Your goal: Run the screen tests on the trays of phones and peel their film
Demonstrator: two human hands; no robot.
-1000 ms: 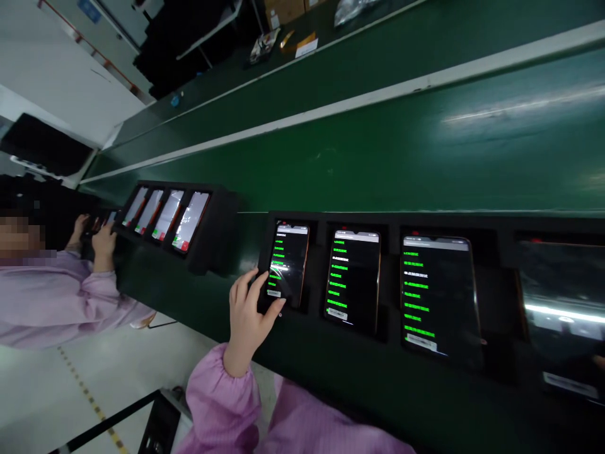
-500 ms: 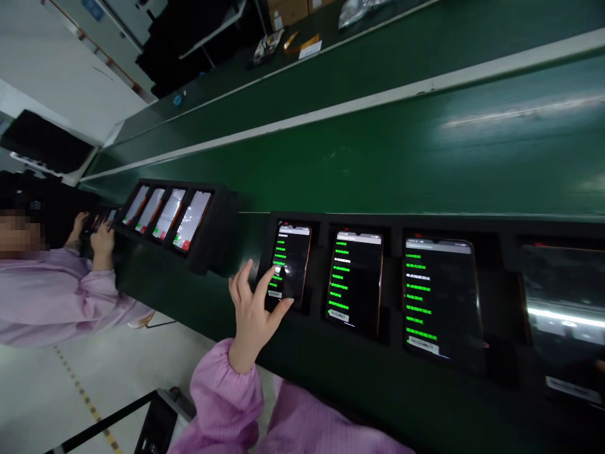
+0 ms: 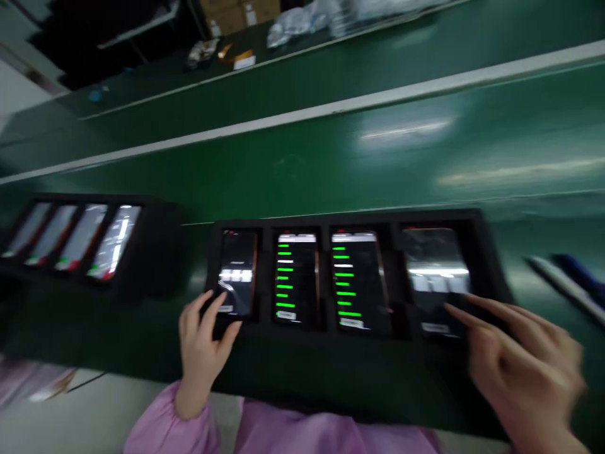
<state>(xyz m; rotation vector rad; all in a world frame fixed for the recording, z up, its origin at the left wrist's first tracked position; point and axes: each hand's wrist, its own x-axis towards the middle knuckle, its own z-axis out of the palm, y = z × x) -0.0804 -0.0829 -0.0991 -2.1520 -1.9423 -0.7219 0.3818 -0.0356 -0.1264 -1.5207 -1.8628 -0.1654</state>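
One phone (image 3: 239, 252) lies under left fingers (image 3: 212, 314), another phone (image 3: 432, 252) under right fingers (image 3: 496, 310).

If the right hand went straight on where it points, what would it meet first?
Most likely the rightmost phone; the right hand may even be touching it; depth is unclear.

Green and white lines of text (image 3: 285, 270) glow on the nearer tray's (image 3: 489, 265) two middle phones (image 3: 305, 277), all too blurred to read!

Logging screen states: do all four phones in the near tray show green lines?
No; the leftmost phone and rightmost phone show none.
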